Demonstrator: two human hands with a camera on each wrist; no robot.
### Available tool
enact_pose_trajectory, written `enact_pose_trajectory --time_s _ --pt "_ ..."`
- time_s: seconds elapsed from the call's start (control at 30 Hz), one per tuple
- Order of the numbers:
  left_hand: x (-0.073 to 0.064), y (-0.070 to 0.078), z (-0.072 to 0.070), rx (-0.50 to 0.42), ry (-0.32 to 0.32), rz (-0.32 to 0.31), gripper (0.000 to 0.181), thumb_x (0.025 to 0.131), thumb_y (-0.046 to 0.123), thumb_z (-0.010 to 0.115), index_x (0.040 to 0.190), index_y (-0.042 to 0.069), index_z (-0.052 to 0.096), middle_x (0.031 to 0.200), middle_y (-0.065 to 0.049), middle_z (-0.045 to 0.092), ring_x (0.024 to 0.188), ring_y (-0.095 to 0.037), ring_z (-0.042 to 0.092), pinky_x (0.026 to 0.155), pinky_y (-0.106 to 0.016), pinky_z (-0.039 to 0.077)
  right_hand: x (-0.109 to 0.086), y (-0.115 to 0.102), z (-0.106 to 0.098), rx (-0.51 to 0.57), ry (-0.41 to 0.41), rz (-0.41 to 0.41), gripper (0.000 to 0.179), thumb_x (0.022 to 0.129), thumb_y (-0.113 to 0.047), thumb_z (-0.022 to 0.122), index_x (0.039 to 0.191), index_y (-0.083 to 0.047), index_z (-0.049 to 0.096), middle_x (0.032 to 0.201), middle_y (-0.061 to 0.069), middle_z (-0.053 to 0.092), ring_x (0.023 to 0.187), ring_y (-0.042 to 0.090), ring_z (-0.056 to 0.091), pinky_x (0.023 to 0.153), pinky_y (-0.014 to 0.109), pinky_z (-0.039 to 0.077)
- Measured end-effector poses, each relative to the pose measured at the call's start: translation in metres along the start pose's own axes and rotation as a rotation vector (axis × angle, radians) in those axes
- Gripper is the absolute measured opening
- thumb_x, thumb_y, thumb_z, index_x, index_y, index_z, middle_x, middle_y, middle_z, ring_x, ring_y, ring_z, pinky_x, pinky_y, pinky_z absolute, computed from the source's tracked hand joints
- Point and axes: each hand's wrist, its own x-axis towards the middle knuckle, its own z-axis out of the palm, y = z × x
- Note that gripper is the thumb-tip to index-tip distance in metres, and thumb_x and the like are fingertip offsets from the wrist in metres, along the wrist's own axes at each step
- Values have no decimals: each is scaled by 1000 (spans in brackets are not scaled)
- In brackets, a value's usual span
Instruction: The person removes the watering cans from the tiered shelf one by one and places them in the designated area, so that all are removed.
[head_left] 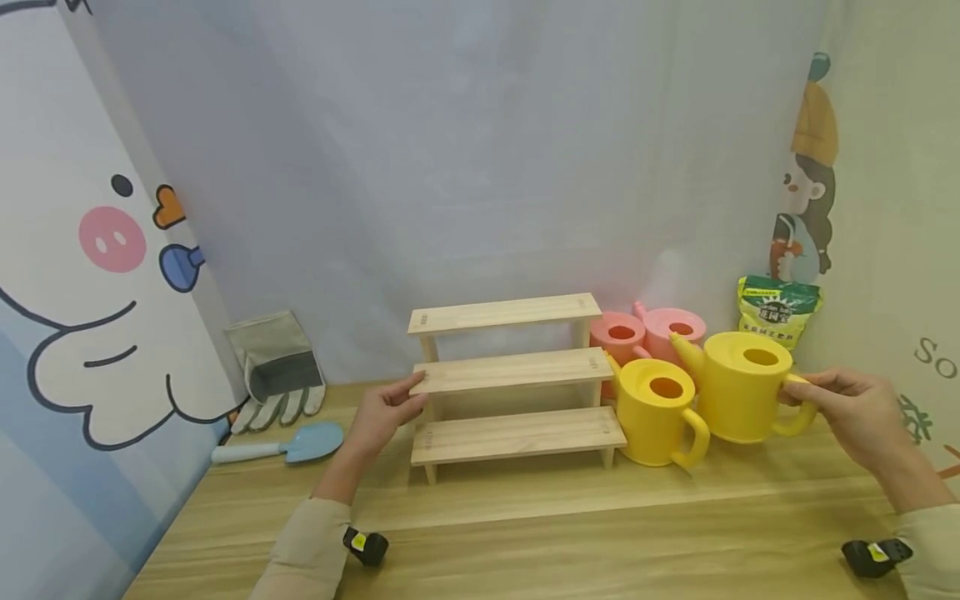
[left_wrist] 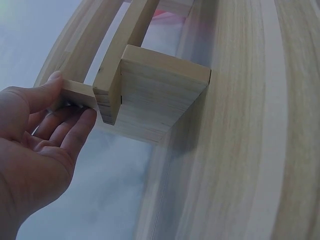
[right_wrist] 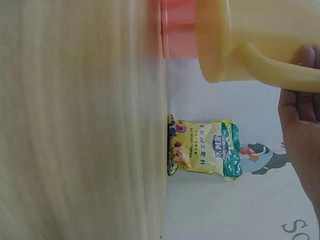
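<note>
A three-tier wooden shelf stand (head_left: 517,437) is on the table. My left hand (head_left: 383,414) grips the left end of its middle tier, thumb on top and fingers beneath, as the left wrist view shows. My right hand (head_left: 855,410) holds a yellow watering can (head_left: 738,392) by its handle. In the right wrist view this can's base (right_wrist: 212,45) is raised off the table. A second yellow watering can (head_left: 651,421) stands against the right side of the stand. Behind it are pink watering cans (head_left: 678,333), partly hidden by the yellow ones.
At the left, work gloves (head_left: 281,371) lean on the wall behind a hand trowel with a blue blade (head_left: 313,442). A yellow and green bag (head_left: 777,312) stands at the back right. The wooden table (head_left: 570,533) meets printed cloth walls.
</note>
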Motion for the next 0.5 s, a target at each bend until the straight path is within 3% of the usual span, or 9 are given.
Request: enact_pose_trajectory --time_s 0.27,0.5 --pt "1 -1 0 10 -12 17 55 98 19 68 149 8 49 153 -16 41 129 -32 53 100 -34 51 -2 7 -1 -52 2 62 22 92 19 59 91 5 76 84 4 77 77 11 73 70 16 56" --pt "0 -1 -1 -8 -15 20 55 99 20 67 149 7 48 154 -17 40 130 -33 52 101 -34 50 -2 6 4 -182 -40 122 16 94 10 63 93 3 77 86 2 77 80 8 71 70 16 55"
